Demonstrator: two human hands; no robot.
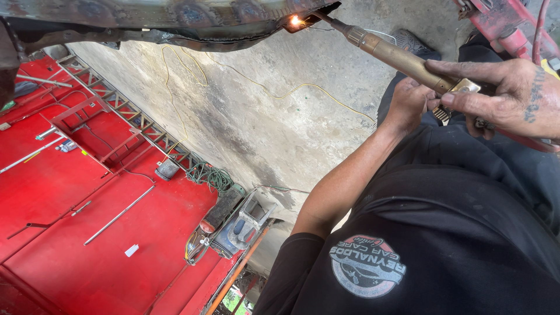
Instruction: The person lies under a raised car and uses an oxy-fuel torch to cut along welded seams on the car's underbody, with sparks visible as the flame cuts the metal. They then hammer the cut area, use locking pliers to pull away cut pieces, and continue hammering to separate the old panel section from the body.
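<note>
Fingers of the right hand (pixel 513 96) close around the rear of the long brass-coloured metal cutting torch (pixel 402 58): thumb on top, index stretched forward along the barrel, the rest curled under by the valve block. Firm grip, no gap visible.

Left hand (pixel 408 102) sits just below the torch body at about 9 o'clock from the right hand, fingers curled inward against the underside near the valve knobs. Looks like it steadies or adjusts; cannot tell whether it fully clamps anything.

Torch runs from the hands toward 10 o'clock, tip touching or just short of the rusty dark sheet-metal panel edge (pixel 175 23) at the top of the view. Bright orange glowing spot (pixel 296 21) right at the tip.

Progress, my read: heating or cutting is live at that one spot. Panel edge left of the glow looks ragged and scorched, but whether that is finished work I cannot tell.

At 7 o'clock: red painted metal surface (pixel 76 233) with loose rods. Thin yellow wire (pixel 291 90) lies on the grey concrete floor (pixel 262 128).
</note>
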